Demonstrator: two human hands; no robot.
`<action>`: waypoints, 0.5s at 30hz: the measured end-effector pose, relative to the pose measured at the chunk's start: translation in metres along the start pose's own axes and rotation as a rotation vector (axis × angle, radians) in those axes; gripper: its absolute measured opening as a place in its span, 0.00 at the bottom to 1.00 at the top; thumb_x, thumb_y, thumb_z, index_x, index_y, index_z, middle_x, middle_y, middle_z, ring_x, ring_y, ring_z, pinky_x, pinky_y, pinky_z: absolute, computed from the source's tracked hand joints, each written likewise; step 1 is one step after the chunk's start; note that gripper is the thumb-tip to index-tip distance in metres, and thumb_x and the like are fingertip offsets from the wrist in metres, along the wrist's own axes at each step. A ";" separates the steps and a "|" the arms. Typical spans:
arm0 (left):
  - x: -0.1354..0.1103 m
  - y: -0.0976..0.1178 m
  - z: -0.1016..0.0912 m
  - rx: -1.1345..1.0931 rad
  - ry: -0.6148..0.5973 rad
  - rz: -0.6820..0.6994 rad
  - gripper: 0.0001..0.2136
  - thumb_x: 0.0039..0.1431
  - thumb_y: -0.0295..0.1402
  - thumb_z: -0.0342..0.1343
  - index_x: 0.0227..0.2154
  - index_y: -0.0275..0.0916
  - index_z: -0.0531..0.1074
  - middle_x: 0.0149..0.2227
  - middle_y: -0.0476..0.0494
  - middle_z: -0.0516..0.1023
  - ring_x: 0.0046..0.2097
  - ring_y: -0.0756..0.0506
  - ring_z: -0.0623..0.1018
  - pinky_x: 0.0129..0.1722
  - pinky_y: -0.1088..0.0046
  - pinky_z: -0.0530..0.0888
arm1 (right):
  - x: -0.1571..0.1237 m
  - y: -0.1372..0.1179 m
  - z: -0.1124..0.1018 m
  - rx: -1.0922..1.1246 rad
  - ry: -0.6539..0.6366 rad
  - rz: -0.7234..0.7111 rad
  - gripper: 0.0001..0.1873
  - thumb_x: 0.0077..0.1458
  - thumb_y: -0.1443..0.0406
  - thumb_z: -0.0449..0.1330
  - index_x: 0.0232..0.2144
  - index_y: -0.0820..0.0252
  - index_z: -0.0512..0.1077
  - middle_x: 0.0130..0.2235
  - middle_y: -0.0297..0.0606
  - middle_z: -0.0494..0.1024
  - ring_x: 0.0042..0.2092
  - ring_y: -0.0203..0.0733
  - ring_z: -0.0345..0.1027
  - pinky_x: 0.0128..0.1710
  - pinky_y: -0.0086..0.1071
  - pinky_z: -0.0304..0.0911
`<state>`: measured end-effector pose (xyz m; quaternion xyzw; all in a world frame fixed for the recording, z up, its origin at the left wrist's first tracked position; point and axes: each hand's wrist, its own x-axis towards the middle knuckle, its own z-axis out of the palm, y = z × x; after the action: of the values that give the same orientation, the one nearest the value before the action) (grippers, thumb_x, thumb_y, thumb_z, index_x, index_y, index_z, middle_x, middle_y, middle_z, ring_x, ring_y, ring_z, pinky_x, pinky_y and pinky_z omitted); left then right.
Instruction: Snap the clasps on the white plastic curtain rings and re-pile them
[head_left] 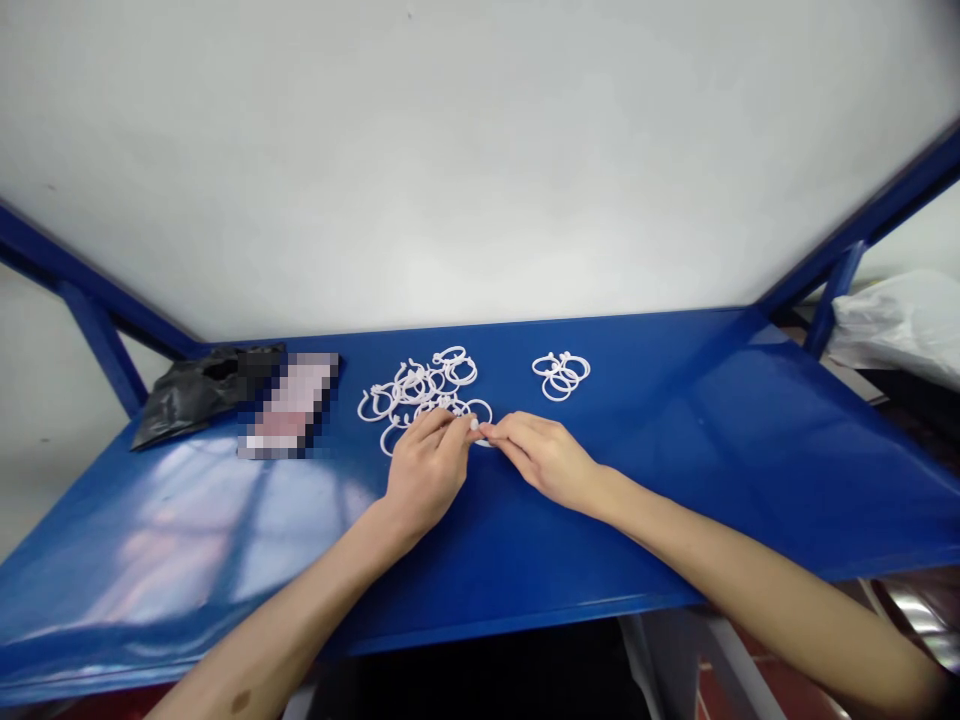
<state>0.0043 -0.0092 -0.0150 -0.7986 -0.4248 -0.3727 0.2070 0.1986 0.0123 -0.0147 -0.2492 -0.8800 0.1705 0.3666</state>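
White ring (474,425), slender, with a small rounded knob visible at the fingertips; located at the near right edge of the ring pile (411,384) on the glossy blue desk (600,560); left hand (429,465) and right hand (553,458) nearly together, fingertips pinched on it; fingers conceal most of its outline; smaller ring group (564,373) overlaps farther right.

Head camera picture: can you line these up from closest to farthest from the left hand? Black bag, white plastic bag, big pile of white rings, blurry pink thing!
From the left hand:
1. Big pile of white rings, just beyond it.
2. Blurry pink thing, off to the left.
3. Black bag, farther left.
4. White plastic bag, way over at the picture's right edge.
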 end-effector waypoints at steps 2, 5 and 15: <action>0.001 0.001 0.001 -0.009 0.000 -0.026 0.06 0.67 0.27 0.54 0.38 0.35 0.76 0.29 0.43 0.81 0.33 0.46 0.78 0.35 0.71 0.74 | 0.001 0.000 0.002 -0.027 0.035 -0.016 0.11 0.70 0.67 0.50 0.46 0.60 0.72 0.39 0.42 0.81 0.40 0.41 0.76 0.41 0.36 0.74; 0.004 -0.002 0.001 -0.059 -0.048 -0.073 0.07 0.68 0.30 0.54 0.43 0.35 0.76 0.33 0.43 0.83 0.36 0.45 0.79 0.37 0.70 0.75 | 0.006 0.006 0.003 -0.084 0.085 -0.018 0.11 0.69 0.66 0.51 0.47 0.60 0.72 0.40 0.43 0.81 0.41 0.42 0.76 0.42 0.37 0.74; 0.015 -0.033 0.009 0.024 -0.316 -0.190 0.13 0.67 0.35 0.53 0.49 0.36 0.76 0.45 0.38 0.81 0.49 0.36 0.74 0.49 0.56 0.72 | 0.013 0.105 -0.064 -0.245 0.475 0.762 0.10 0.60 0.60 0.57 0.36 0.59 0.77 0.36 0.40 0.83 0.37 0.44 0.77 0.43 0.37 0.69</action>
<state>-0.0142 0.0224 -0.0088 -0.8010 -0.5299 -0.2553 0.1111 0.2708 0.1125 -0.0149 -0.6285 -0.6310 0.1262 0.4370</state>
